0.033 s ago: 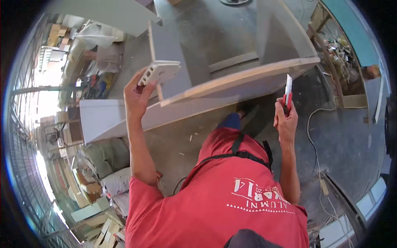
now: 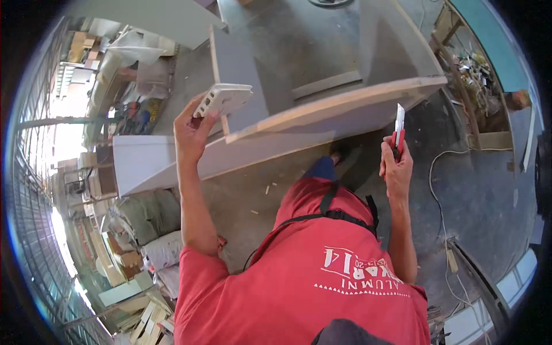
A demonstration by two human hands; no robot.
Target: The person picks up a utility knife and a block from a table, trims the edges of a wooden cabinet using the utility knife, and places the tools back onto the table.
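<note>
My left hand (image 2: 191,133), raised at the left, grips a thin white block (image 2: 227,98) with a row of holes along one side, beside the upright end of a grey panel assembly. My right hand (image 2: 395,168) is closed on a red utility knife (image 2: 398,141), its silver blade out and pointing away from me. In front of me spans the assembly's pale wooden edge (image 2: 339,103); below it a long white board (image 2: 144,161) extends to the left. The knife is just short of that edge in the picture, with no visible contact.
Bags (image 2: 161,253), timber offcuts (image 2: 146,322) and shelving with clutter line the left by a mesh wall. At the right are a wooden bin (image 2: 477,86) full of scraps, a teal board (image 2: 486,29), a cable (image 2: 437,195) on the floor and a dark metal bar (image 2: 477,276).
The view has shifted very slightly, so the panels sit a little differently in the picture. Both hands keep their hold.
</note>
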